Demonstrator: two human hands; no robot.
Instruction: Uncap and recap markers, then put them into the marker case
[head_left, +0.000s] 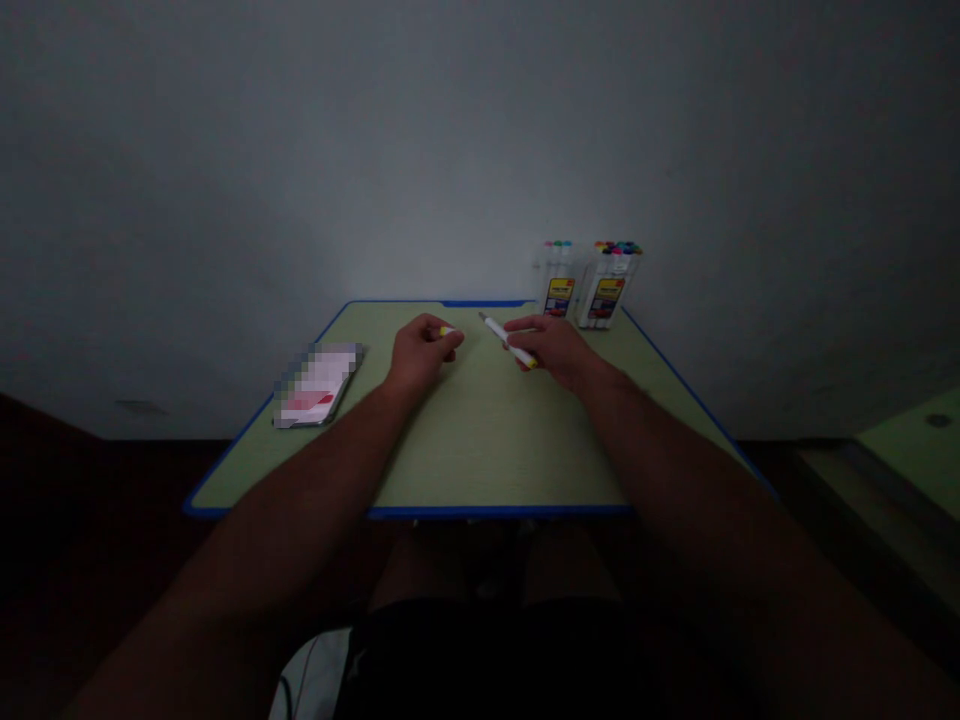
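Note:
My left hand [421,352] rests on the green desk [480,450] with its fingers curled around a small yellow marker cap [448,331]. My right hand [553,348] holds a white marker [507,342] with a yellow end, its uncapped tip pointing up and left towards the cap. The two hands are a short gap apart near the desk's far middle.
Two clear boxes of coloured markers [592,282] stand at the desk's far right corner against the grey wall. A phone [318,384] lies flat near the left edge. The desk has a blue rim. Another green surface [911,450] shows at the far right.

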